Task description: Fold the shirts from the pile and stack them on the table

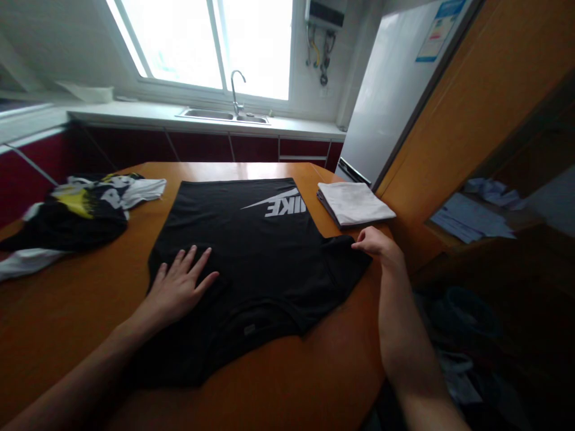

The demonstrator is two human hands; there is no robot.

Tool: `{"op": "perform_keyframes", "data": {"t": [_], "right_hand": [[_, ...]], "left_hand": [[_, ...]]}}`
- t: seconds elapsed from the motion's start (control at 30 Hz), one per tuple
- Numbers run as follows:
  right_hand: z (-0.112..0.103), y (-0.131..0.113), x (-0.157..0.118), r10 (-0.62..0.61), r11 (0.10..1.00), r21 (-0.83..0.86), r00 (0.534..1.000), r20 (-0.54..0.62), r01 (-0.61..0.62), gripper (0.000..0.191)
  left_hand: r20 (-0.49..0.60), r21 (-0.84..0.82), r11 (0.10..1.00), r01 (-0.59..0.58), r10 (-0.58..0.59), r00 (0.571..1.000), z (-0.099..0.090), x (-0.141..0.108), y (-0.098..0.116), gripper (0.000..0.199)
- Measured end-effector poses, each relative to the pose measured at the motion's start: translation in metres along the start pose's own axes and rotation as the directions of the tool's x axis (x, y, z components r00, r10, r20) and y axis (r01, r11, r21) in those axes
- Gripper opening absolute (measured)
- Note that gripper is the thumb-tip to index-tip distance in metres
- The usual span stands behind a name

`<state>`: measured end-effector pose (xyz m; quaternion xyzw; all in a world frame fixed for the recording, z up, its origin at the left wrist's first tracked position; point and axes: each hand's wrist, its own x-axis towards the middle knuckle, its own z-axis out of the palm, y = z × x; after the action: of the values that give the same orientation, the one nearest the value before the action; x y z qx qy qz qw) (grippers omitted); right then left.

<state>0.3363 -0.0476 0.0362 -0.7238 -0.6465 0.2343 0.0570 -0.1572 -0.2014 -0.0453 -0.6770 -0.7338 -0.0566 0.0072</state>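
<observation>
A black T-shirt (251, 257) with a white printed logo lies spread on the wooden table (332, 383), its collar toward me and its hem at the far side. My left hand (179, 284) rests flat on the shirt near its left side, fingers spread. At the right sleeve, my right hand (372, 240) pinches the corner of the cuff between thumb and fingers. The left sleeve lies partly under my left forearm.
Crumpled clothes (90, 209) in black, white and yellow lie on the table's left. Folded garments (354, 203), white on top, sit at the right edge. Beyond are a counter with a sink (209, 114) and a fridge (386, 90). Papers (471, 218) fill a shelf at right.
</observation>
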Motion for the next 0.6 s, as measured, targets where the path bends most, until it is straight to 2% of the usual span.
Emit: {"op": "perform_keyframes", "data": {"t": [0.17, 0.27, 0.43, 0.6], "right_hand": [[-0.002, 0.003, 0.002, 0.013, 1.0, 0.006, 0.994, 0.113, -0.014, 0.025], [-0.001, -0.001, -0.001, -0.024, 0.999, 0.035, 0.988, 0.151, 0.019, 0.028], [-0.004, -0.007, -0.013, -0.163, 0.981, 0.132, 0.975, 0.153, 0.143, 0.022], [-0.002, -0.023, -0.027, -0.335, 0.89, 0.365, 0.934, 0.122, 0.272, 0.025]], "left_hand": [[0.011, 0.001, 1.0, 0.008, -0.008, 1.0, -0.001, 0.0, 0.0, 0.073], [0.015, -0.003, 1.0, -0.003, 0.003, 1.0, -0.002, -0.001, 0.001, 0.072], [0.011, -0.016, 1.0, 0.011, -0.011, 1.0, -0.005, -0.002, 0.006, 0.072], [0.036, -0.02, 0.999, 0.036, -0.035, 0.999, -0.009, -0.003, 0.01, 0.072]]}}
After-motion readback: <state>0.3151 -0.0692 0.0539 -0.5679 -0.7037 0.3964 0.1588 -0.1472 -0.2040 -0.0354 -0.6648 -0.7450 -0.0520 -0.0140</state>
